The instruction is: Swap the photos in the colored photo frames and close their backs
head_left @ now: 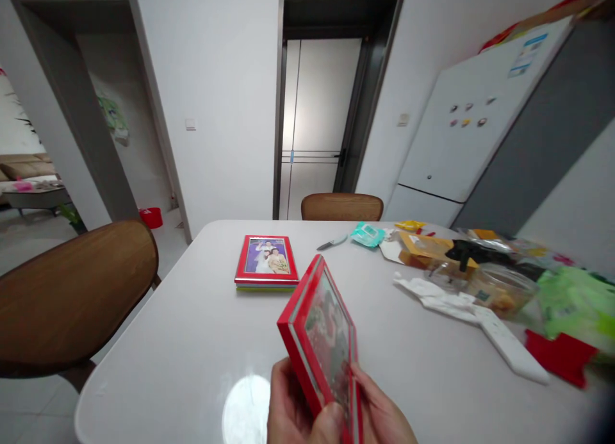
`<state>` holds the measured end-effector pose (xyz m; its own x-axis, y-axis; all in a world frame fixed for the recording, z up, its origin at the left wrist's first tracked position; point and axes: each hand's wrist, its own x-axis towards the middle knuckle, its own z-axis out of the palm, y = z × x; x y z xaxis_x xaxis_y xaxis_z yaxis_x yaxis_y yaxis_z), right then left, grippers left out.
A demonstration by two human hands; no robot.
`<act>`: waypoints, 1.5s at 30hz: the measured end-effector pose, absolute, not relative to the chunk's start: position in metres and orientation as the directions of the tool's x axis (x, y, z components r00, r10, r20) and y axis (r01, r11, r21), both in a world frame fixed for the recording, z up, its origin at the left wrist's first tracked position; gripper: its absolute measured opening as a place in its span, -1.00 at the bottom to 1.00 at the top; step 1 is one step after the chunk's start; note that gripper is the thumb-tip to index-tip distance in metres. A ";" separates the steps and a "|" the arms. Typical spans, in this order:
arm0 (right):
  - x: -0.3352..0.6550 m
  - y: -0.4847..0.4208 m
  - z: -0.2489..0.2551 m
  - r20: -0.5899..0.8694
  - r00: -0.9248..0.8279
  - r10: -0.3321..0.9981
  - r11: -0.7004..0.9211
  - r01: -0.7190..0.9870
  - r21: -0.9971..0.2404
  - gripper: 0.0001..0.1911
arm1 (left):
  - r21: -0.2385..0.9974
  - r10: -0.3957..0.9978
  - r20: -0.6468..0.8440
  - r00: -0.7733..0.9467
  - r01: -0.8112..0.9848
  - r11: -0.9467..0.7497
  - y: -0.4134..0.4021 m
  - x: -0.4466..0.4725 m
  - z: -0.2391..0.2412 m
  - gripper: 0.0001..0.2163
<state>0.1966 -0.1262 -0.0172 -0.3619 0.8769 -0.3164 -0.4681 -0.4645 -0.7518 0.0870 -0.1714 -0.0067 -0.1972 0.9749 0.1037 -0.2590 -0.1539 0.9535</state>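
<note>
A red photo frame (329, 332) is held up at a slant above the near part of the table, its picture side turned to the right. My left hand (295, 409) grips its lower left edge, thumb on the front and fingers behind. From the right, my right hand (382, 409) closes on the lower right edge, its thumb at the front. Pale lines run along the frame's side; whether it is one frame or more cannot be made out. Beyond it, another red photo frame (268, 259) lies face up on a small stack with a green-edged layer below.
On the white table (182, 354) lie a knife (332, 243), a teal packet (368, 234) and a yellow-brown box (427, 252). A clear plastic tub (502, 289), white wrapping (442, 300) and green plastic bag (576, 300) crowd the right side. Wooden chairs (77, 296) stand around.
</note>
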 end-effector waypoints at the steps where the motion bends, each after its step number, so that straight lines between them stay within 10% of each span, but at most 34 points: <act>1: 0.207 -0.122 -0.015 -0.339 -0.332 0.880 -0.467 -0.482 -0.742 -0.58 | 0.936 0.976 0.090 -0.196 -0.318 -0.150 -0.166 0.087 -0.002 -0.46; 6: 0.274 -0.078 -0.009 -0.334 -0.171 0.927 -0.375 -0.381 -0.845 -0.57 | 0.883 1.000 0.011 0.022 -0.470 0.001 -0.134 0.089 0.000 -0.34; 11: 0.324 -0.016 -0.019 -0.244 -0.005 0.970 -0.240 0.155 -0.958 -0.61 | 0.994 0.992 0.093 0.083 -0.070 -0.087 -0.096 0.123 -0.030 -0.49; 15: 0.344 0.020 -0.037 -0.176 0.107 0.979 -0.204 0.376 -0.904 -0.73 | 0.925 0.986 0.156 0.054 0.342 -0.165 -0.071 0.144 -0.040 -0.51; 25: 0.350 0.048 -0.047 0.043 0.216 0.975 -0.150 0.797 -0.586 -0.77 | 0.740 0.983 0.174 0.059 0.651 -0.170 -0.061 0.146 -0.040 -0.68; 35: 0.218 0.034 -0.021 0.192 -0.045 0.980 0.179 0.613 -0.770 -0.61 | 0.522 0.945 0.261 -0.198 0.852 0.035 -0.008 0.001 -0.008 -0.57; 45: 0.130 0.015 -0.010 -0.067 -0.092 0.994 -0.058 0.101 -0.993 -0.74 | 0.623 0.969 0.195 -0.149 0.782 -0.006 -0.047 -0.018 0.007 -0.69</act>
<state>0.1302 0.0151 -0.0097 -0.0918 0.9935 -0.0671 0.1014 -0.0577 -0.9932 -0.0176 -0.0471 0.0072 -0.1485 0.9695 0.1951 0.7821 -0.0055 0.6231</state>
